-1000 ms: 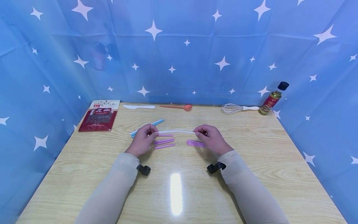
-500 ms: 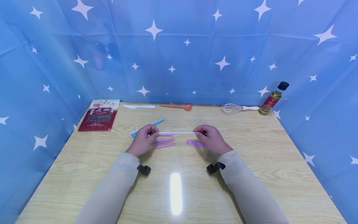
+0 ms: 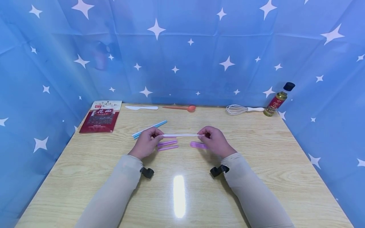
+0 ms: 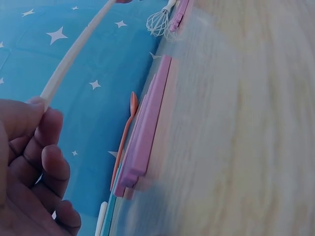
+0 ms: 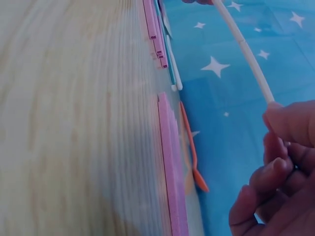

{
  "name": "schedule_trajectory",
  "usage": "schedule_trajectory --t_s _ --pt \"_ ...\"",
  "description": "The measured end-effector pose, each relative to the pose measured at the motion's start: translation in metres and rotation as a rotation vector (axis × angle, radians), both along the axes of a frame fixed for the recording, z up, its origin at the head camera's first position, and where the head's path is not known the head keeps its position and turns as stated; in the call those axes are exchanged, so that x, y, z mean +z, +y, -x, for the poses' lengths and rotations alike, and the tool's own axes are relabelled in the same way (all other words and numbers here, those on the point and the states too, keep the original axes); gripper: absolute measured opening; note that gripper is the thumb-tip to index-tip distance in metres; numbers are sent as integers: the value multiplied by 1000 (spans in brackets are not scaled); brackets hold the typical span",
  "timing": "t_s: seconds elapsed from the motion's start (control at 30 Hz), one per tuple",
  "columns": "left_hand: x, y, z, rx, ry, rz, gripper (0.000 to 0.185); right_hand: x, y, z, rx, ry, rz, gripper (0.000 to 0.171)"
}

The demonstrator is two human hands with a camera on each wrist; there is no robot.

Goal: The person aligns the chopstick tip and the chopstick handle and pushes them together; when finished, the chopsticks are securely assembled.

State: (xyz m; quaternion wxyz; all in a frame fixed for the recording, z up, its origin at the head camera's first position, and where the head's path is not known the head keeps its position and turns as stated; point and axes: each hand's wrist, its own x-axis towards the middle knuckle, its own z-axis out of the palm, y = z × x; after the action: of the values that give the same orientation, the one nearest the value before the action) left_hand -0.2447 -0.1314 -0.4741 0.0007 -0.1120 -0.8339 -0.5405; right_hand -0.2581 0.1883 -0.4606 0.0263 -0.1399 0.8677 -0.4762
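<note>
Red packet reads 花椒 (white characters).

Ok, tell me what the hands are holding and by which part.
Both hold one thin white stick, level above the table: the left hand pinches its left end, the right hand its right end.

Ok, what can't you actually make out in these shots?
- Head view: the ends of the white stick sit inside the left hand and right hand, hidden by fingers.
- Head view: print on the red packet and the bottle label is too small to read.
- Wrist views: the table is blurred.
</note>
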Motion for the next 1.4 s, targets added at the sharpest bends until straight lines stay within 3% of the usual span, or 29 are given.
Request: schedule_trajectory --t_s 0.7,0.87,1.0,1.13,1.23,1.4 --pt "7 4 -5 -33 32 -47 9 2 -5 -6 0 65 81 6" --pt "5 -1 -3 3 25 -43 8 2 -7 -7 27 61 76 7" --pt "2 -8 0 38 31 -66 9 4 -7 -7 -3 33 74 15" --pt "-1 -22 8 129 11 -134 13 5 -2 -4 -57 -12 91 23" --pt "-4 -36 13 260 4 -156 16 4 0 -2 -68 -40 106 28" --pt "-6 -53 16 461 -31 -115 18 1 0 -1 -67 -63 109 28"
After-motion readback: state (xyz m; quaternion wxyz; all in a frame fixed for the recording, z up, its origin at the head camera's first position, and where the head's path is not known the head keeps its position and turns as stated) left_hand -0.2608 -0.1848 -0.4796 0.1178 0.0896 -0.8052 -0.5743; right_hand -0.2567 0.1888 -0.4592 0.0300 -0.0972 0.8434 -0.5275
